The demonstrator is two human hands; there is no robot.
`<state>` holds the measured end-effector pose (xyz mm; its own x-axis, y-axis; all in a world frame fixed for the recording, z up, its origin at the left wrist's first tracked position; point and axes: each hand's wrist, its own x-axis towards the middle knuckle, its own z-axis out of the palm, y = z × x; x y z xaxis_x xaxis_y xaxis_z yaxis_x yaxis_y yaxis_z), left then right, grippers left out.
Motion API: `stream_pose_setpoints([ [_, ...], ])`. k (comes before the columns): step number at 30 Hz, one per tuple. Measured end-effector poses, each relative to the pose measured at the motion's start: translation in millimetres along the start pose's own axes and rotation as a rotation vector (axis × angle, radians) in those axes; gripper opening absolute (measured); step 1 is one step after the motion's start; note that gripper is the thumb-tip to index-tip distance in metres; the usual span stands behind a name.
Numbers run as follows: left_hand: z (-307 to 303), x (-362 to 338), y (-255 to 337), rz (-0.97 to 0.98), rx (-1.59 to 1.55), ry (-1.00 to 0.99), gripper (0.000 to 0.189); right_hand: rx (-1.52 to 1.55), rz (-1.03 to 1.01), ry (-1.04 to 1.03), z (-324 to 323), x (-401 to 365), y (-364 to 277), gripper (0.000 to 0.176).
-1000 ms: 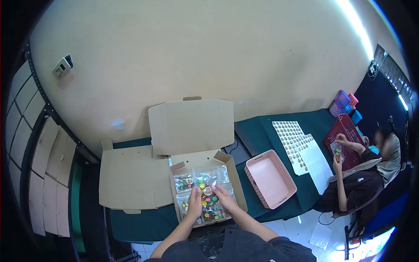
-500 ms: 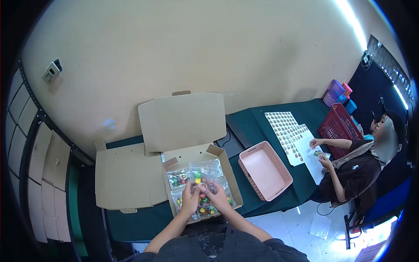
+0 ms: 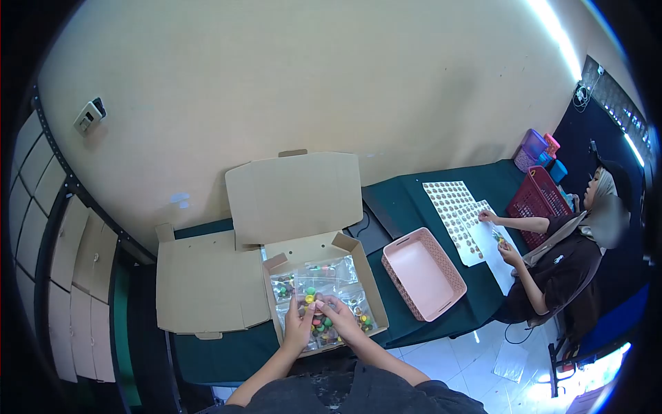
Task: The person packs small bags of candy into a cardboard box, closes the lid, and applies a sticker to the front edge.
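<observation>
A clear plastic bag of colourful round candies [image 3: 312,292] is pinched between my two hands above the cardboard box. My left hand [image 3: 298,331] grips its left side, thumb pressed toward the middle. From the right, my right hand [image 3: 339,320] closes on the same bag, and the two thumbs nearly meet. Beneath them, the open cardboard box [image 3: 376,303] contains several similar clear bags, partly covered by my hands. Its lid [image 3: 293,196] stands raised against the wall.
Left of the box lies a flattened cardboard piece [image 3: 210,283]. To the right are a pink plastic basket [image 3: 424,276], sheets of round stickers [image 3: 452,210] and a maroon basket [image 3: 534,200]. A co-worker [image 3: 558,269] sits at the far right, holding a small packet.
My hands stay on the bag, with the thumbs shifted slightly. The whole view has moved a little down and right. The co-worker's one hand has moved from the packet to the sticker sheet.
</observation>
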<state>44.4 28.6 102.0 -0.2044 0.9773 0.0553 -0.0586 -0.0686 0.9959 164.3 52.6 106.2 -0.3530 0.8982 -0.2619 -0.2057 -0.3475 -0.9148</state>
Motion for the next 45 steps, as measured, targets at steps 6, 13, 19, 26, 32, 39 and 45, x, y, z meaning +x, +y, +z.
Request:
stream_pose_setpoints([
  [6,-14,4,15,0.021,0.04,0.024,0.024,0.049,-0.014,-0.052,0,17,20,0.04],
  [13,-21,1,21,-0.078,0.019,-0.165,0.032,-0.078,-0.036,-0.065,4,12,-8,0.034],
  [19,-23,4,6,-0.003,0.18,-0.278,0.043,-0.007,-0.031,-0.005,-15,25,13,0.032],
  [26,-19,12,6,-0.09,0.162,-0.315,0.045,-0.127,-0.061,-0.063,-14,18,-6,0.04],
  [32,-9,12,-3,-0.148,-0.052,-0.267,0.046,-0.139,-0.071,-0.012,-18,16,-10,0.038],
  [39,-6,11,4,-0.177,-0.034,-0.233,0.036,-0.118,-0.026,0.06,-15,9,-12,0.037],
  [45,-7,15,6,-0.182,-0.169,-0.146,0.022,-0.126,-0.156,-0.015,-9,10,-9,0.038],
])
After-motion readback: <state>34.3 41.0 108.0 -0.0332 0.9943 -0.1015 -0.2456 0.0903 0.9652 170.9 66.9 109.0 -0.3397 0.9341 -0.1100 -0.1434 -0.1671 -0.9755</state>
